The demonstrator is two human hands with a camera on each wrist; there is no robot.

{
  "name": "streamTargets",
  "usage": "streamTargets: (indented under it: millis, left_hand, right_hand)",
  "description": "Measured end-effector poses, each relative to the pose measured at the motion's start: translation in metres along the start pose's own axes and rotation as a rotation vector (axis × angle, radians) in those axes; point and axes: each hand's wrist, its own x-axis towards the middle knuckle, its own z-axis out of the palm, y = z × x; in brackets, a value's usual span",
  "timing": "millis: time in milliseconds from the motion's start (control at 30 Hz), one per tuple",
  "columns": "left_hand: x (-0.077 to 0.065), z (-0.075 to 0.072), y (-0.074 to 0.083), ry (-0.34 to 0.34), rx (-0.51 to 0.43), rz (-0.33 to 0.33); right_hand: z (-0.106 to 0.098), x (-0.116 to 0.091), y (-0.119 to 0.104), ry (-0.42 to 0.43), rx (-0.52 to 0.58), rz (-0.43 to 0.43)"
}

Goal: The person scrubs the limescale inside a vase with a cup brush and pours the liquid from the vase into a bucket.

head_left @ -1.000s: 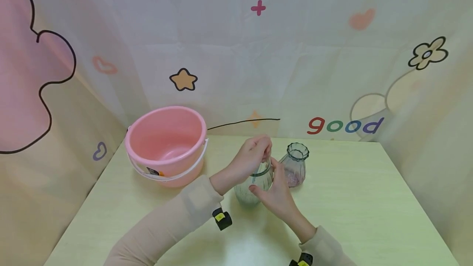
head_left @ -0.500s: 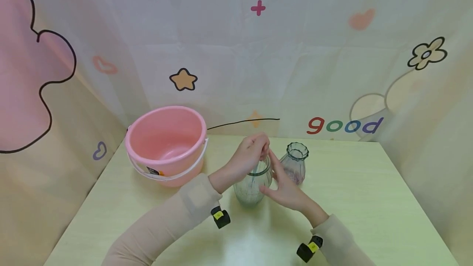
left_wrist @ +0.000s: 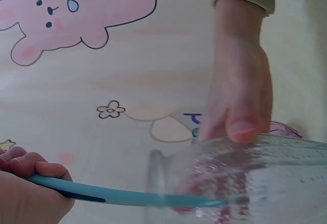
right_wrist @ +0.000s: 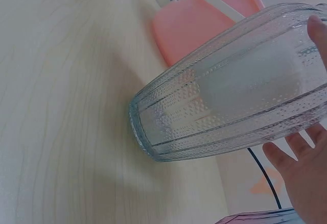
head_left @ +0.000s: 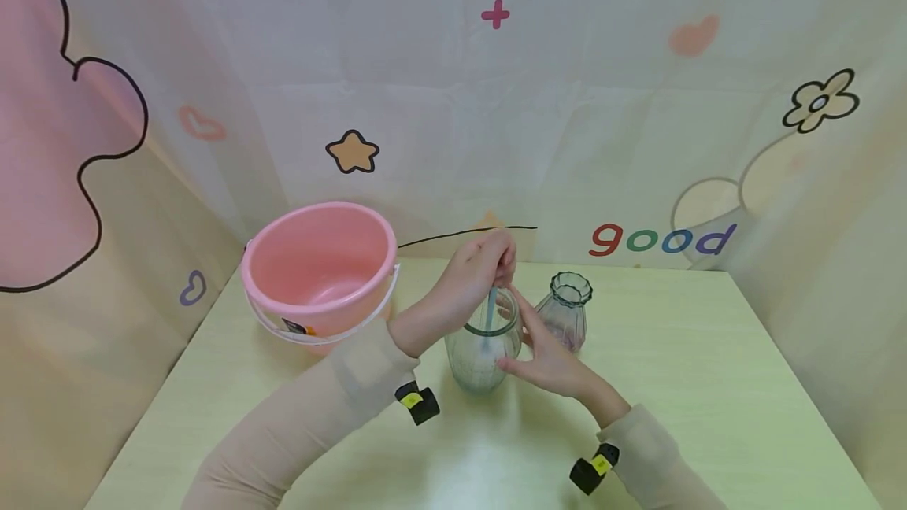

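Note:
My left hand (head_left: 476, 270) is above the mouth of a clear, ribbed glass vase (head_left: 475, 364), fingers curled round the light blue handle of a bottle brush (left_wrist: 117, 195). The handle runs down through the vase's mouth. A pale, whitish brush head shows through the glass in the right wrist view. My right hand (head_left: 549, 360) grips the vase from the right, thumb (left_wrist: 242, 130) on the near side and fingers around the far side. The vase (right_wrist: 230, 91) has a beaded pattern on its wall and stands close over the table.
A pink bucket (head_left: 319, 299) with a white handle stands at the back left. Just behind my right hand is a smaller faceted glass vase (head_left: 564, 317), purplish at its base. A printed curtain (head_left: 453, 116) encloses the pale table (head_left: 694, 384) at the back and sides.
My left hand has risen, so more of the blue brush handle shows above the vase. My right hand has shifted its hold, its wrist and forearm swinging to the right.

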Motion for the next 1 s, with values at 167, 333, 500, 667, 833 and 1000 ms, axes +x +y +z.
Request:
streamTargets:
  millis: [167,333,500,667,833,1000]
  left_hand:
    - [0.001,0.002,0.017,-0.001,-0.012,0.033]
    - [0.004,0.005,0.034,0.021,-0.034,0.072]
    - [0.005,0.006,0.04,0.024,-0.066,0.086]
    - [0.005,0.005,0.038,0.032,-0.068,0.088]
    - [0.003,0.004,0.035,0.045,-0.059,0.083]
    - [0.001,0.005,0.031,0.053,-0.067,0.085]
  right_hand:
    - [0.003,0.001,0.001,0.03,-0.005,0.003]
    - [0.005,0.001,0.001,0.052,0.007,0.013]
    - [0.007,0.0,0.001,0.063,-0.009,0.053]
    - [0.008,-0.001,0.002,0.064,-0.001,0.06]
    - [0.008,-0.001,0.004,0.069,0.021,0.044]
    - [0.009,-0.001,0.005,0.085,0.026,0.038]
